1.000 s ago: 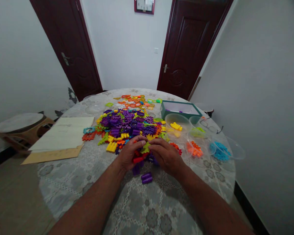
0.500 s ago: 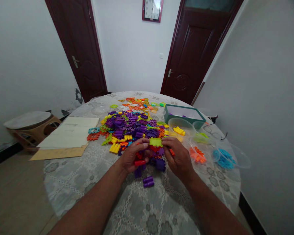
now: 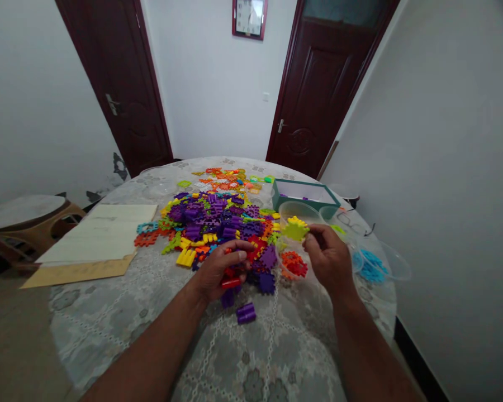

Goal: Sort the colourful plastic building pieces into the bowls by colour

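right hand (image 3: 329,259) in narrow pinch on lime-green gear piece (image 3: 295,230), held above clear bowl (image 3: 281,268) of red-orange pieces. left hand (image 3: 222,271) curled at edge of mixed plastic heap (image 3: 218,220), grip unclear. most pieces still heaped; blue pieces (image 3: 371,272) apart.

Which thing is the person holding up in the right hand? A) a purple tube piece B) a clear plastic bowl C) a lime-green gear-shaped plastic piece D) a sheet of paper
C. The right hand grips the lime-green gear-shaped plastic piece at its fingertips, raised above the table.
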`<state>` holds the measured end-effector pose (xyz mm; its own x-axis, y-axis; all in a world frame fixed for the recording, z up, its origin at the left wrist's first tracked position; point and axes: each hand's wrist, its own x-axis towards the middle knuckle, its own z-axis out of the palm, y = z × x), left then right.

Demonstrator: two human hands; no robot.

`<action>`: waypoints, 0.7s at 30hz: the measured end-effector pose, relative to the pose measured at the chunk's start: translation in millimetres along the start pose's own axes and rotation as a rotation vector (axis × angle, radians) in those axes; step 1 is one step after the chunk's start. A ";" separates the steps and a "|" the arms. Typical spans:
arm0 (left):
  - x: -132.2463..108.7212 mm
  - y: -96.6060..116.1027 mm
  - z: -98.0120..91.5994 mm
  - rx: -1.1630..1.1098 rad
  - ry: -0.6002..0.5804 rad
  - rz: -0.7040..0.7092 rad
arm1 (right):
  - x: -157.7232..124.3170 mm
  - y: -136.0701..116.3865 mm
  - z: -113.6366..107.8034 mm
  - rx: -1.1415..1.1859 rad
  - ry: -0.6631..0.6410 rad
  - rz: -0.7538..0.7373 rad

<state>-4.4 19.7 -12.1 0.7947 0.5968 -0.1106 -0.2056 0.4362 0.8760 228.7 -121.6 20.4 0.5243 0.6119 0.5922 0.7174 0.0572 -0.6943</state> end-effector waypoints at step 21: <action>0.2 2.3 -3.4 0.112 -0.043 -0.082 | 29.8 59.4 -39.8 0.018 0.317 0.117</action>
<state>-6.7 23.2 -11.7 0.8307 0.5316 -0.1655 -0.0761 0.4029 0.9121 305.1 -131.4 13.2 0.7210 0.3392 0.6042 0.6376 0.0166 -0.7702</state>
